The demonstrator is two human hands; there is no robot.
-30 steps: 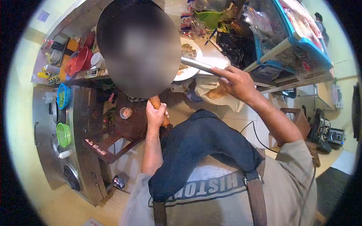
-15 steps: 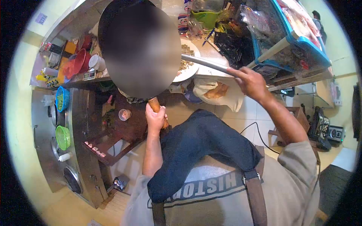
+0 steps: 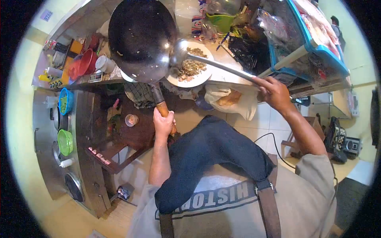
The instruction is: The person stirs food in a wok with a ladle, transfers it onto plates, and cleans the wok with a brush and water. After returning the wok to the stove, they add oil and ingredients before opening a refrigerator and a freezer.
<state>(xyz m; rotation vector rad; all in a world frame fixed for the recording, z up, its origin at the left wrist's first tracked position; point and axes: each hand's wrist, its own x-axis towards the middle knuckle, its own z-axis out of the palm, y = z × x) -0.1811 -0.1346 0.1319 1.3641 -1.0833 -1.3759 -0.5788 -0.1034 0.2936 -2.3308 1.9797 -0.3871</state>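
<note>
My left hand is wrapped round the wooden handle of a wok. The dark wok is tilted above the counter, with a few food scraps stuck inside. In my right hand is the long metal handle of a ladle, gripped near its end. The ladle's bowl lies between the wok's right rim and a white plate. Chopped, brownish cooked food is heaped on that plate. The wok covers part of the counter and overlaps the plate's left edge.
A red bowl and white tub stand left of the wok. Black plastic bags and a blue rack crowd the right. Below the counter hangs a white plastic bag. A small cup sits on a brown stool.
My right hand has shifted slightly right and down with the ladle. My left hand stays on the wok handle. A blurred patch covered the wok earlier; the wok and the ladle's bowl show now.
</note>
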